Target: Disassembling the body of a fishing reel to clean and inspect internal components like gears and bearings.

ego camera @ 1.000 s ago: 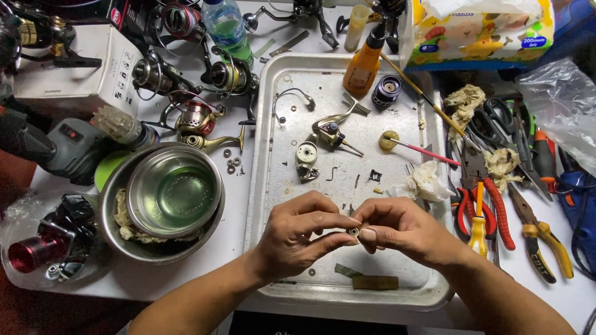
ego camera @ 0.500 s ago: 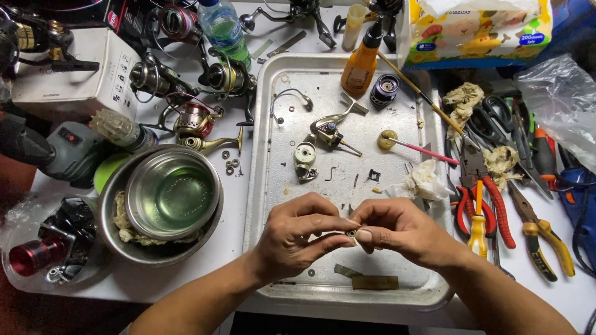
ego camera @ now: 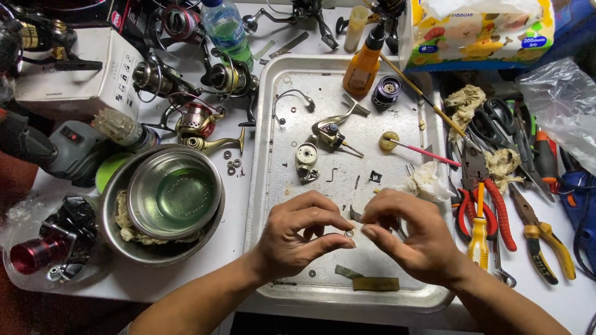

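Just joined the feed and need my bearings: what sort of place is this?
Probably a hobby or repair bench for fishing reels. Spinning reels crowd the table, small reel parts lie on a metal tray, and pliers sit to the right.

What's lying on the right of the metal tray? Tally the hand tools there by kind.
Pliers: 2, red-handled, yellow-handled
Scissors: 1
Yellow-handled screwdriver: 1
Total: 4 clearly visible; others are partly hidden.
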